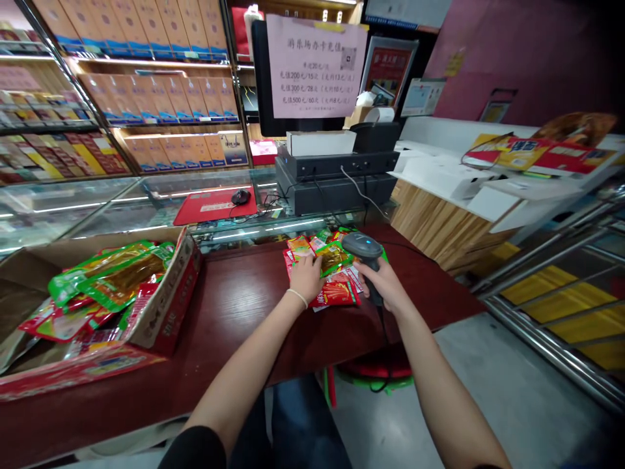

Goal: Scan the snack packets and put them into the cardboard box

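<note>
Though two hands [306, 279] [385, 284], one scanner [362, 245]

Your left hand [306, 277] touches snack packets [338, 292] on the counter [234, 293], while your right hand [389, 286] grips a barcode scanner [361, 245] over them.

At twelve o'clock a paper sign [312, 71] is fixed over a black monitor [262, 98]. At ten, a black mouse [241, 197] is set on a red mat [208, 212]; beyond, orange boxes [161, 98] are lined up on shelves [112, 65]. A red-and-green stool [356, 378] is seen at five.
</note>
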`<state>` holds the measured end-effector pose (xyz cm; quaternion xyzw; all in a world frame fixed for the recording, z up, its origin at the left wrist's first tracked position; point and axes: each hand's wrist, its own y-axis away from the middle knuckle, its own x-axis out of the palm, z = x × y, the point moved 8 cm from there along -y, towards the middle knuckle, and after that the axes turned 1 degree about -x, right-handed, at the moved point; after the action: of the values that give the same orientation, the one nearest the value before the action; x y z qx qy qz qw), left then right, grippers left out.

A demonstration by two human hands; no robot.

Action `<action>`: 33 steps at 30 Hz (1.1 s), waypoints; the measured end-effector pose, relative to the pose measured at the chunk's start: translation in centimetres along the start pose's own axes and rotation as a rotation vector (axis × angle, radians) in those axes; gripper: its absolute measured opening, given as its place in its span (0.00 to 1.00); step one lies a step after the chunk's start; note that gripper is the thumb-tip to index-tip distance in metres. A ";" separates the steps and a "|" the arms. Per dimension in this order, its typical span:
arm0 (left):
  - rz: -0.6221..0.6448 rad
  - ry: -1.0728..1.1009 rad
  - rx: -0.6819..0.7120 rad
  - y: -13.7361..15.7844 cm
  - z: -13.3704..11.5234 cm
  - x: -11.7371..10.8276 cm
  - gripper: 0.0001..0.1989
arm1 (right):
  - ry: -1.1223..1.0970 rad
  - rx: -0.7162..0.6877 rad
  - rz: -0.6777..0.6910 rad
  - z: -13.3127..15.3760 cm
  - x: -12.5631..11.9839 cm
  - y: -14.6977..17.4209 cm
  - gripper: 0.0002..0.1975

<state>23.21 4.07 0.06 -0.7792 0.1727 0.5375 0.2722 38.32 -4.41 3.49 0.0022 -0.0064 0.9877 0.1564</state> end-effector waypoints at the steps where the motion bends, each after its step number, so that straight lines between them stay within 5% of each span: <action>1: -0.004 -0.033 -0.032 0.0 -0.1 0.0 0.31 | -0.005 0.005 -0.001 -0.2 0.0 -0.1 0.21; 7: 0.088 -0.119 -0.059 -0.4 -1.2 0.0 0.18 | -0.015 0.000 -0.002 -0.6 0.4 -0.8 0.23; 11: 0.071 0.038 -0.001 -0.1 -0.5 -0.6 0.17 | -0.015 -0.013 0.005 0.2 0.9 -0.7 0.23; 18: -0.310 0.569 -0.184 3.1 8.4 -5.8 0.18 | -0.007 -0.049 0.019 2.6 2.8 -0.6 0.21; 22: -0.482 0.892 -0.342 6.3 14.3 -8.0 0.17 | -0.034 -0.043 0.069 3.1 6.3 -1.3 0.22; 25: -0.489 1.185 -0.425 8.2 17.5 -7.8 0.19 | -0.023 -0.030 0.151 3.1 10.2 -2.2 0.21; 33: -0.564 1.701 -0.583 11.2 21.2 -5.8 0.20 | -0.032 -0.062 0.327 0.9 18.6 -3.7 0.21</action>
<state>-0.95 7.93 -2.98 -0.9605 -0.0230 -0.2755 -0.0308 21.75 4.83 4.53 0.0119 -0.0398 0.9991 -0.0063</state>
